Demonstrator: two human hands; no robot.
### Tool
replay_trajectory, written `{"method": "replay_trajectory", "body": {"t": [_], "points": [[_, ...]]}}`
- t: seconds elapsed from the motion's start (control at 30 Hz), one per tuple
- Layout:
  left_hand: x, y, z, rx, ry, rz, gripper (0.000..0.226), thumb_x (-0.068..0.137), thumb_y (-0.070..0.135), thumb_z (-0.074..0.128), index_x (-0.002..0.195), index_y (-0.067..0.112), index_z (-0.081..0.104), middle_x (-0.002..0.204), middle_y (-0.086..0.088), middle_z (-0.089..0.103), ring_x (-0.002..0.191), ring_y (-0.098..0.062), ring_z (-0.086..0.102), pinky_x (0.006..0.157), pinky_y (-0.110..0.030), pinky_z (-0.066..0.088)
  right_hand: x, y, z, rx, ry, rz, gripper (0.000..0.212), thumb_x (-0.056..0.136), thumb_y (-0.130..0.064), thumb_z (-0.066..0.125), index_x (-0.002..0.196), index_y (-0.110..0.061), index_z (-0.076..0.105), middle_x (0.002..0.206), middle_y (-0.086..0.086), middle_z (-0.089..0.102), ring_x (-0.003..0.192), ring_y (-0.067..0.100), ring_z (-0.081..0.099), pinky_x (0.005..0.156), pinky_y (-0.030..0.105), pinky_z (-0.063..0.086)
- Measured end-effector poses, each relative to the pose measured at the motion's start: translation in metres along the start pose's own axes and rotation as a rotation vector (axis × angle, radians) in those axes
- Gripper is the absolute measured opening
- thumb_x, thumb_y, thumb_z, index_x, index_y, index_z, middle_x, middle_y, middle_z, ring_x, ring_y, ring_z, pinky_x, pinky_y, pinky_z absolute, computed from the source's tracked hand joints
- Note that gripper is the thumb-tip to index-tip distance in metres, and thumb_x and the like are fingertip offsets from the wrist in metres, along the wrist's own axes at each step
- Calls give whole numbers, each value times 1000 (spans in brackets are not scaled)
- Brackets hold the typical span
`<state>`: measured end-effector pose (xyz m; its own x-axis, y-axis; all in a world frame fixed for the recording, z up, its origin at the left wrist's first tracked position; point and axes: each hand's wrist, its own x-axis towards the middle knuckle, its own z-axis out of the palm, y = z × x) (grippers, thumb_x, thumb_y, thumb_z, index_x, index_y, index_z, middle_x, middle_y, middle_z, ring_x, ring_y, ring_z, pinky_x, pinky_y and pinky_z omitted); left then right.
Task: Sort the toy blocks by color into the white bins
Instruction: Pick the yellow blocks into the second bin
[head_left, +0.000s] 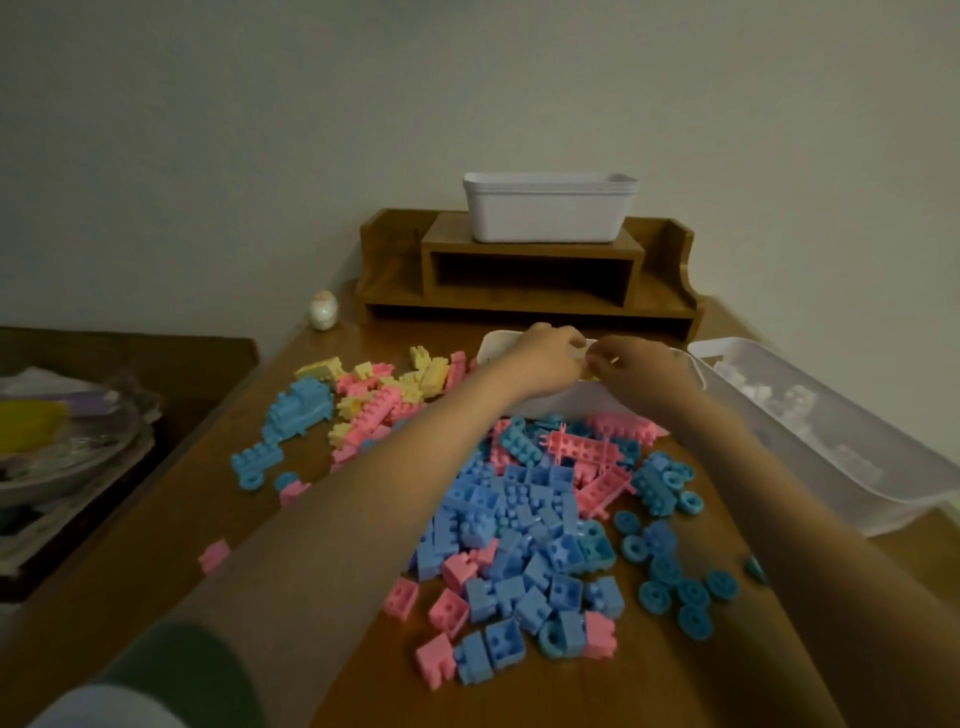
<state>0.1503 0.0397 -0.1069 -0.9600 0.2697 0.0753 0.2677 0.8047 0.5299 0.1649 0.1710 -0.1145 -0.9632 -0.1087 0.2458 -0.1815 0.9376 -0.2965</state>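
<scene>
Head view, starting nearest: a green-and-white sleeve (156, 691) fills the lower left corner, and two bare forearms stretch forward over the wooden desk (571, 696). Between the forearms lies a loose heap of blue blocks (519, 519) mixed with pink blocks (449, 613). Just right of the heap is a scatter of blue wheels (675, 592). A lone pink block (214, 555) lies apart, beside the left forearm.

Farther on, at the left, are blue train-shaped pieces (298, 410). Beside them, yellow blocks (434, 376) and more pink ones are jumbled together in a pile. Beyond the heap, the left hand (550, 358) and right hand (644, 371) meet over a white bin (561, 404) standing on the desk. Both have their fingers curled, with the fingertips nearly touching each other. Whether they pinch a block between them I cannot tell, as that spot is small and blurred.

To the right, a second white bin (810, 457), translucent, holds pale lilac blocks (789, 400). At the far edge a wooden shelf unit (530, 260) stands against the wall with stacked white bins (545, 213) on top. A small white egg-shaped ornament (323, 310) sits to its left. Off to the left, a dark side desk (130, 353) carries a glass dish (62, 467) among clutter.
</scene>
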Motion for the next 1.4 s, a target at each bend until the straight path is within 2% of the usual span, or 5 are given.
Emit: {"method": "replay_trajectory", "body": {"t": [0.2, 0.33, 0.53, 0.9, 1.4], "points": [[-38, -33, -25, 1, 153, 71, 32, 98, 20, 42, 127, 26, 53, 143, -3, 36, 129, -20, 39, 95, -23, 30, -8, -13, -3, 97, 177, -160, 22, 94, -23, 48, 111, -25, 62, 108, -4, 66, 104, 19, 58, 95, 47, 42], [-74, -88, -44, 162, 166, -31, 38, 95, 15, 43, 128, 30, 52, 148, -9, 29, 136, -27, 29, 109, -40, 31, -13, -46, 0, 186, 132, -270, 27, 93, -15, 51, 119, -20, 58, 116, -2, 62, 109, 16, 52, 93, 29, 40], [-115, -153, -49, 360, 185, -251, 64, 91, 49, 47, 146, 25, 24, 149, -12, 28, 137, -33, 26, 112, -46, 22, -18, -117, 26, 339, -80, -367, 36, 94, -22, 50, 130, -20, 49, 126, -2, 56, 110, 11, 52, 86, 19, 39], [-116, -179, -42, 434, 174, -201, 48, 99, 45, 24, 145, 30, 27, 154, 2, 23, 143, -21, 5, 115, -42, 0, 52, -172, 102, 93, -244, -87, 54, 98, -40, 33, 148, -32, 15, 157, 2, 13, 142, 35, 14, 112, 51, 11], [-128, -168, -56, 379, 288, -195, 32, 101, 32, 31, 120, 26, 56, 127, 3, 53, 124, -20, 35, 95, -37, 21, 10, -157, 84, -12, -420, -223, 37, 98, -23, 36, 132, -34, 46, 144, 7, 33, 132, 28, 34, 108, 50, 31]]}}
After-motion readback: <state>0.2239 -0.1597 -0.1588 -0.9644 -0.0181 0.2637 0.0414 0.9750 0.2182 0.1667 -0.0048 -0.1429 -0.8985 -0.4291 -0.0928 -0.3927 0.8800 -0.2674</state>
